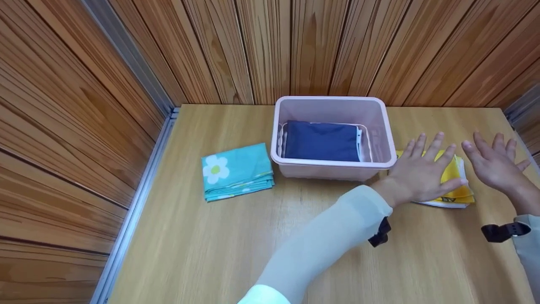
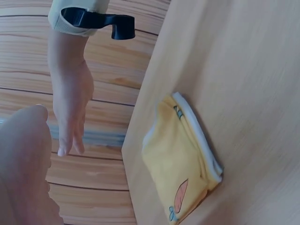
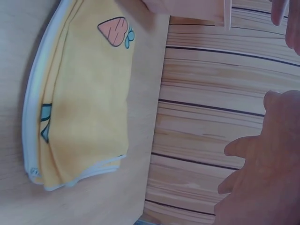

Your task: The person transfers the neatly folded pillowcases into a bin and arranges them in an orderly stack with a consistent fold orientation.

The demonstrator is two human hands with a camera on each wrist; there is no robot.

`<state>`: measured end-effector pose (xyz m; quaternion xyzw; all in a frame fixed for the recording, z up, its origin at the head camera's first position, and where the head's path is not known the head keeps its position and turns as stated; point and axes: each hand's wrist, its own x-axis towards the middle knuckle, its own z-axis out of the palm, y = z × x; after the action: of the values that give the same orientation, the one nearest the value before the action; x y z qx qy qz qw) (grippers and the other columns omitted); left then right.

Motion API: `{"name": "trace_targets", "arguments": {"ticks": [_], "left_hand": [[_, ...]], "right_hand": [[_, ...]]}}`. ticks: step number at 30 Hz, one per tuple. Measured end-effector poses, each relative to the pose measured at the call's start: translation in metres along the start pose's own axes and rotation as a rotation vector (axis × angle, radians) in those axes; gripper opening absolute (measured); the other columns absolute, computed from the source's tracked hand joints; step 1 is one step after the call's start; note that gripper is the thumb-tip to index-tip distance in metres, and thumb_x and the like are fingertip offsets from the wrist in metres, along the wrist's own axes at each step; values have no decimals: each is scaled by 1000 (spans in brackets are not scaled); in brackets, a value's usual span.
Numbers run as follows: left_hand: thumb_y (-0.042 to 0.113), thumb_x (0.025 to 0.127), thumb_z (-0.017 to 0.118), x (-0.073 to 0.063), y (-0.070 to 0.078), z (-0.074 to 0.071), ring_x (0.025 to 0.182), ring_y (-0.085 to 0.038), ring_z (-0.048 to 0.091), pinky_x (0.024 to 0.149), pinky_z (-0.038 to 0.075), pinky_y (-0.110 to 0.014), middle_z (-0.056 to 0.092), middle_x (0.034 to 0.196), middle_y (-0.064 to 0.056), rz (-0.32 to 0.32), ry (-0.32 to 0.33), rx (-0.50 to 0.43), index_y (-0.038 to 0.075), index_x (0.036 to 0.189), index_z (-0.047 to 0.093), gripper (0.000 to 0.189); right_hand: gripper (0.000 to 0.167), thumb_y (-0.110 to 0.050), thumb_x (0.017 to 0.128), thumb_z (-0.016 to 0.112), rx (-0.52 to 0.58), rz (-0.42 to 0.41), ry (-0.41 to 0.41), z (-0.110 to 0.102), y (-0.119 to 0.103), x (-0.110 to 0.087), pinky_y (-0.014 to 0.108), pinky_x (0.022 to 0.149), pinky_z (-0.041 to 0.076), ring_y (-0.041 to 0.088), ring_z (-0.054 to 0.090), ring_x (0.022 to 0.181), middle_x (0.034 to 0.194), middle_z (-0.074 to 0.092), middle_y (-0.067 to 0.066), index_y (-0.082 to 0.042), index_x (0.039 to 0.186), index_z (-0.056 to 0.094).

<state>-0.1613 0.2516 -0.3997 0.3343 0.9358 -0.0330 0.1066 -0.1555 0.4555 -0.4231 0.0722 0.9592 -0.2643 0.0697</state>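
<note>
A folded yellow cloth with white edging lies on the table, right of a pink plastic bin. Above this cloth my left hand is spread with fingers straight, hiding part of it; the left wrist view shows the cloth apart from the hand. My right hand hovers to the right of the cloth, fingers extended and holding nothing. Carrot-like prints show on the cloth in the right wrist view. Inside the bin lies a folded navy cloth.
Left of the bin, a folded turquoise cloth with a white flower print lies on the wooden table. Wood-plank walls rise behind and at the left, with a metal rail along the left edge.
</note>
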Motion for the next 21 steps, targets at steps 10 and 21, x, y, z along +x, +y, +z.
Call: {"name": "trace_targets", "arguments": {"ticks": [10, 21], "left_hand": [[77, 96, 7, 0, 14, 24, 154, -14, -15, 124, -3, -29, -23, 166, 14, 26, -45, -17, 43, 157, -16, 74], [77, 96, 12, 7, 19, 54, 155, -13, -10, 124, 5, -30, -21, 166, 17, 12, -128, -147, 44, 158, -13, 74]], "right_hand": [[76, -47, 110, 15, 18, -23, -31, 8, 20, -8, 85, 78, -29, 67, -43, 124, 142, -35, 49, 15, 150, -5], [83, -53, 109, 15, 29, 40, -29, 26, 38, -8, 87, 84, -25, 69, -36, 128, 142, -28, 52, 17, 150, -5]]}}
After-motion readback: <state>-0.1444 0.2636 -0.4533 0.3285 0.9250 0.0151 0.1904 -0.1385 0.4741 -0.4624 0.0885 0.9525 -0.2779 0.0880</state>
